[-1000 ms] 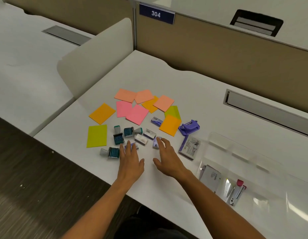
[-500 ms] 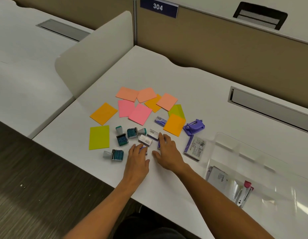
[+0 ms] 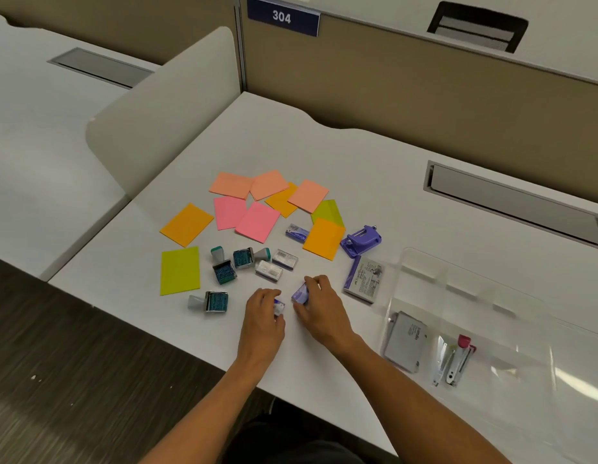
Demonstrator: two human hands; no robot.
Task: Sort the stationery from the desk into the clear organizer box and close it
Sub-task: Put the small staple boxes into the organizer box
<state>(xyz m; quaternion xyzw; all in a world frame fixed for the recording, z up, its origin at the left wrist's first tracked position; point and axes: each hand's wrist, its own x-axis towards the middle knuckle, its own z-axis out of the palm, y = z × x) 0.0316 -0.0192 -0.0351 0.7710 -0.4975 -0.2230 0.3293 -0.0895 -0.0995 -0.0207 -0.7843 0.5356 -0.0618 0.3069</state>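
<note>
— While I watch through the head view, each hand is picking up a small purple-and-white staple box: the left hand [image 3: 264, 314] curls its fingers round one box [image 3: 279, 307], and the right hand [image 3: 319, 308] pinches another [image 3: 300, 293] just beside it. Both sit near the desk's front edge, well left of the clear organizer box [image 3: 491, 316].

— So which step is that?

— Gathering the little boxes, I judge. The organizer lies open at the desk's right end and already holds a grey case [image 3: 404, 339] and two staplers [image 3: 453, 360].

— What remains left of the organizer?

— Three more small boxes, three stamps [image 3: 225, 269], a purple punch [image 3: 361, 240], a flat packet [image 3: 364, 279] just left of its wall, and the coloured notes [image 3: 257, 221] further back. So sorting is early, I think.

— And the next move?

— Carrying both boxes right, over the organizer's wall, into a free compartment. The clear dividers are hard to see, so placement needs care.
</note>
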